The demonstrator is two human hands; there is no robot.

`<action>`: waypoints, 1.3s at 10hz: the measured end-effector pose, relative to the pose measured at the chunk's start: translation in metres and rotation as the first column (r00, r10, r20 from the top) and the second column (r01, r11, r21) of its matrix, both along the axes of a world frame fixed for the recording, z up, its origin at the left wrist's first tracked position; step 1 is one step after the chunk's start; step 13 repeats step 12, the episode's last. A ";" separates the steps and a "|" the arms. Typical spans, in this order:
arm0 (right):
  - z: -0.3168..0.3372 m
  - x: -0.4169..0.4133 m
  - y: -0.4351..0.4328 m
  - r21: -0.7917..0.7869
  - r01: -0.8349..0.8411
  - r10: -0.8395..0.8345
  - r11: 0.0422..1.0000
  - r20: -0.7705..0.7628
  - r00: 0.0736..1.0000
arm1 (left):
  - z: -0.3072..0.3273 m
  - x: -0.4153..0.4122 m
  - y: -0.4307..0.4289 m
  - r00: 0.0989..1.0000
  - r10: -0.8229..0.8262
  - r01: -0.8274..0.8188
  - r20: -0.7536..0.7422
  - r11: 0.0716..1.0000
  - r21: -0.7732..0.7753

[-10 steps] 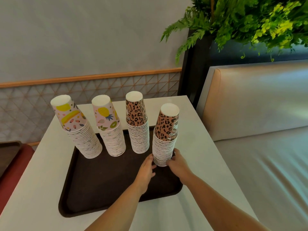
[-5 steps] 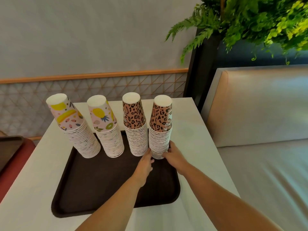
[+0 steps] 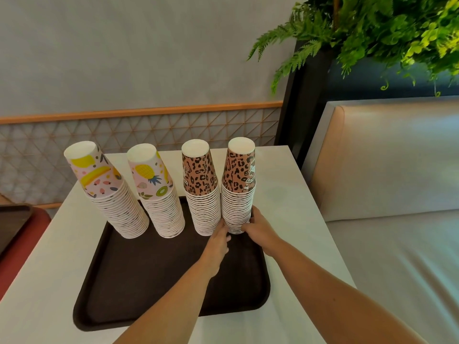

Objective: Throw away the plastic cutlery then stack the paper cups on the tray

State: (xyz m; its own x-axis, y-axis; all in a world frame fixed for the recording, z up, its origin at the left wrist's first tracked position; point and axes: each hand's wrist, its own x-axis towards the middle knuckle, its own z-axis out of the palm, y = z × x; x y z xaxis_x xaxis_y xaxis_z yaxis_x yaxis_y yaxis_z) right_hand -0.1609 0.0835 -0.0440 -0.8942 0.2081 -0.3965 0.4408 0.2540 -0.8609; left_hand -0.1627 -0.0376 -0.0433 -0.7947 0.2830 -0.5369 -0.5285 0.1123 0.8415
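Paper cups stand upside down in four tall stacks along the far side of a dark brown tray [image 3: 139, 281], which lies on a white desk [image 3: 298, 219]. From left to right we see a stack topped by a pink banana-print cup [image 3: 106, 192], a stack topped by a pink pineapple-print cup [image 3: 156, 192], and two leopard-print stacks. The two fruit-print stacks lean towards the left; the two leopard ones stand nearly upright and close beside each other.

Our hands meet at the foot of the rightmost leopard stack [image 3: 238, 187]. The left hand [image 3: 218, 242] reaches in over the tray, its fingers curled against the lower left side of that stack — in the narrow space next to the other leopard stack [image 3: 202, 189]. The right hand [image 3: 258, 228] comes from the right, with its thumb and fingers wrapped round the lowest cups on the right side. So both hands are closed on the same stack, one on each side, near its base on the tray's far right part.

Behind the desk runs a grey wall with a wooden rail [image 3: 139, 111]. To the right is a pale cushioned bench seat [image 3: 397, 170], with green ferns [image 3: 372, 28] hanging above it. At the far left edge, part of another dark tray [image 3: 12, 224] shows.
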 end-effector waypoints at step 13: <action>0.026 0.021 -0.007 0.138 -0.030 -0.019 0.990 0.341 0.940 | 0.009 0.011 -0.024 0.995 -0.098 0.092 -0.016 0.972 -0.218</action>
